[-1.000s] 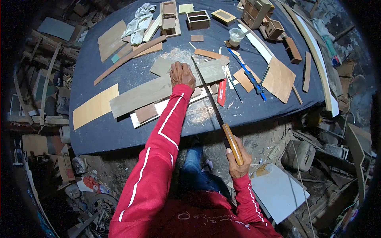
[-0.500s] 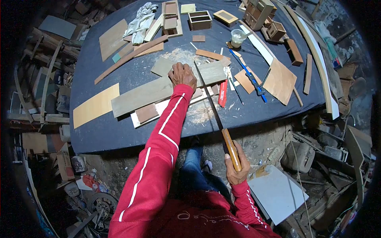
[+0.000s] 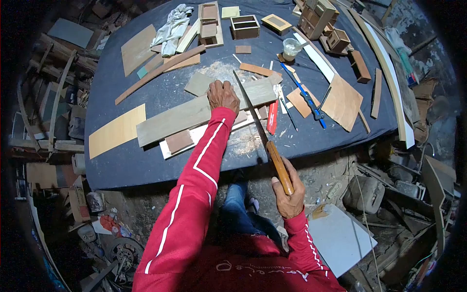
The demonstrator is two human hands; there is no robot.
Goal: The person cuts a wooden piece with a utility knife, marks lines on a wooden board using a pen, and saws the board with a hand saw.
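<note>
A long grey board [image 3: 172, 120] lies slantwise on the dark-covered table. My left hand [image 3: 224, 96] presses on its top and far edge, fingers curled together over it. In my right hand [image 3: 290, 191] is the wooden handle of a saw [image 3: 256, 113], with fingers wrapped round it near the table's front edge. The dark blade runs up and left across the board, to the right of my left hand. Beneath the board are a white strip [image 3: 198, 132] and a brown block [image 3: 179, 140]. Sawdust lies around the blade.
A red cutter [image 3: 272, 118], a blue tool [image 3: 311, 104] and a thin plywood piece [image 3: 342, 101] lie right of the board. Farther back are a plastic cup [image 3: 291, 48], a small wooden box [image 3: 244, 27] and a white cloth [image 3: 171, 30]. A yellowish panel [image 3: 118, 130] lies left.
My right hand and the saw drew back slightly toward me, then pushed forward and up. My left hand has stayed nearly in place on the board.
</note>
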